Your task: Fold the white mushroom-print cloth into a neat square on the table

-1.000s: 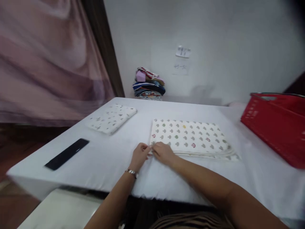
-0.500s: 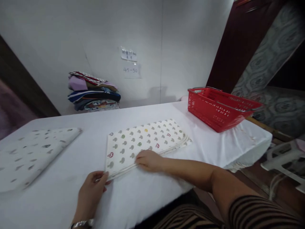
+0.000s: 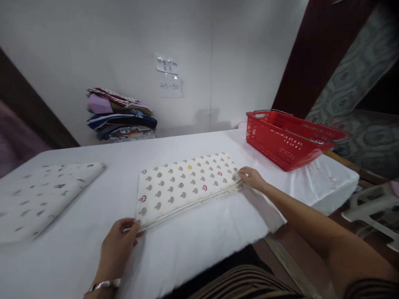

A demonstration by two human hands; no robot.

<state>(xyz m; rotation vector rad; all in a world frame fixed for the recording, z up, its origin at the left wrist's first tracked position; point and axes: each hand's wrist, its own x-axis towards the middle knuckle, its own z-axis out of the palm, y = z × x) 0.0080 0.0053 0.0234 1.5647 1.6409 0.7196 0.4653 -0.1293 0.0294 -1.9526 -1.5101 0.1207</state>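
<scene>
A table [image 3: 193,245] draped in white cloth fills most of my view, its far side toward a pale wall [image 3: 193,33]. A red basket [image 3: 274,143], perforated and fitted with metal handles, stands at the far right of the tabletop, apart from the fabrics. The mushroom-print cloth [image 3: 187,178], folded into a flat rectangle, lies near the middle, slightly askew, its layered edges facing the person. A second folded cloth [image 3: 46,195], white with scattered dark motifs, lies to its left without touching it. A stack of folded textiles [image 3: 123,116] rises at the far edge, close to the wall. The left hand [image 3: 118,241] pinches the near left corner of the mushroom-print cloth, thumb above and fingers curled below; the right hand [image 3: 253,178] holds the right end near its front corner in a narrow grip. Two paper labels hang on the wall, the lower label [image 3: 171,87] reading "45-50". A silvery bracelet [image 3: 107,284] circles the left wrist.
</scene>
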